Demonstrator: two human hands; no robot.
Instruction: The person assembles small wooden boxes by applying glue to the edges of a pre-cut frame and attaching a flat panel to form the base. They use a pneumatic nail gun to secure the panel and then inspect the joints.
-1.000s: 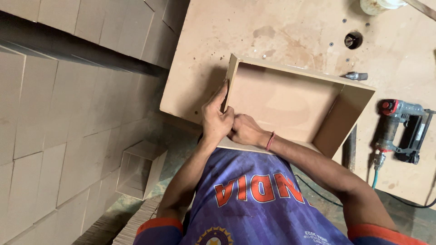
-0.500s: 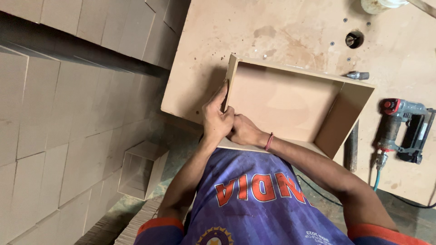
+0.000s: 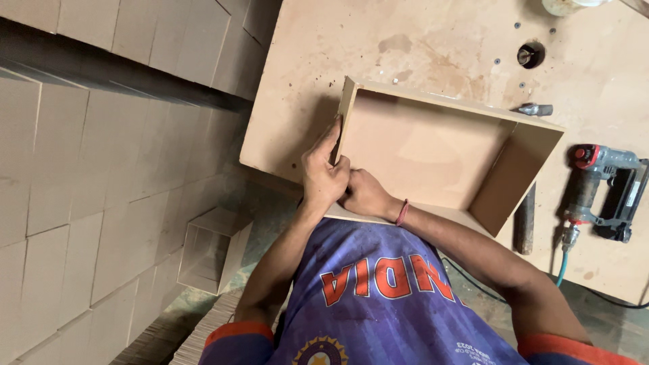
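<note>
A shallow wooden box with no lid is seen in the middle of the frame, lying on a pale wooden table that fills the upper right part of the picture. The box is open at the top, and its flat brown bottom can be seen inside. The left hand is closed around the left wall of the box near its lower left corner, with the thumb and fingers pinched on the thin edge. The right hand is placed just beside it and touches it, and it is curled against the same corner of the box; what it has between its fingers cannot be told, because the fingers are hidden. A red string is worn on the right wrist. A grey and red nail gun with a blue-green hose is laid at the right edge of the frame, apart from the box. A dark hammer handle is seen just beside the right wall of the box. A round hole is cut in the table at the upper right. Stacked pale boards fill the left side of the frame, and a small open box is standing low down near them.
</note>
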